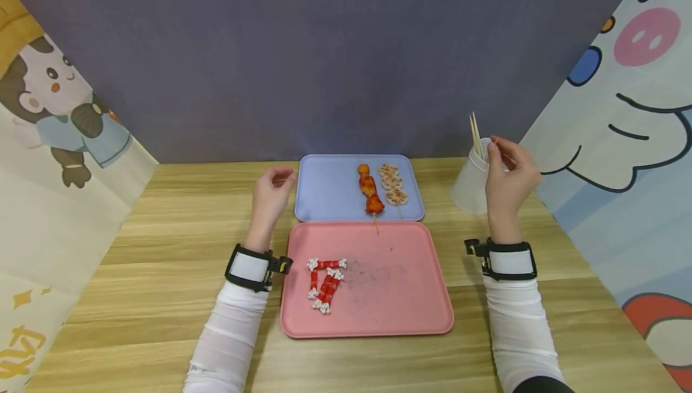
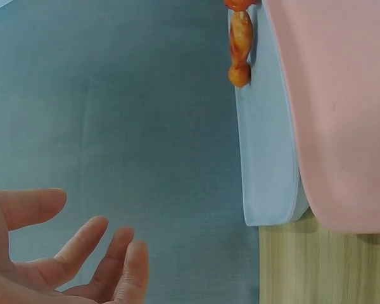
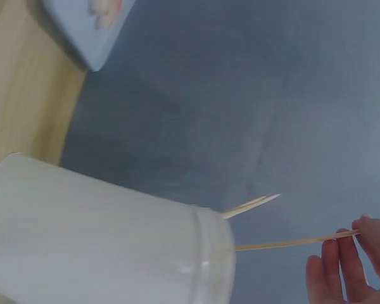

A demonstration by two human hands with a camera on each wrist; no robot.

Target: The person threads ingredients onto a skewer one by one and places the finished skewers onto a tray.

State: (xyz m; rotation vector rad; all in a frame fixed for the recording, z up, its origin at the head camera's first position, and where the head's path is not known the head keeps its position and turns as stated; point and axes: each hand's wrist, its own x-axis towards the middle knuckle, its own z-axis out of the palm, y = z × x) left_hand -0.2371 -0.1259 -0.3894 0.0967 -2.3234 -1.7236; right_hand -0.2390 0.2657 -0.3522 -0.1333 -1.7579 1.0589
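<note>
White sleeves (image 1: pixel 227 333) cover both forearms above the near part of the wooden bench (image 1: pixel 178 231). Along the bench's left edge stands a printed panel (image 1: pixel 48 225) with a cartoon figure. The left hand (image 1: pixel 272 194), above a black wrist strap (image 1: pixel 250 267), is positioned beside the left edge of the blue tray (image 1: pixel 324 191); fingers relaxed, thumb set apart, palm unoccupied. Four red pieces with white ends (image 1: pixel 327 291) lie on the pink tray (image 1: pixel 394 303), toward its left edge. Directly beyond the pink tray's far edge sits the blue tray, near the bench's far edge. Toward its right edge it carries a skewer of browned orange pieces (image 1: pixel 367 185), stick projecting past the tray's near edge, then a skewer of round slices (image 1: pixel 391 182). Near the bench's far right corner stands a white cup (image 1: pixel 469 185) containing thin sticks (image 1: pixel 476 134). The right hand (image 1: pixel 510 176) pinches the upper end of one wooden stick (image 3: pixel 291 243) between thumb and fingers; the stick's lower end is inside the cup.
</note>
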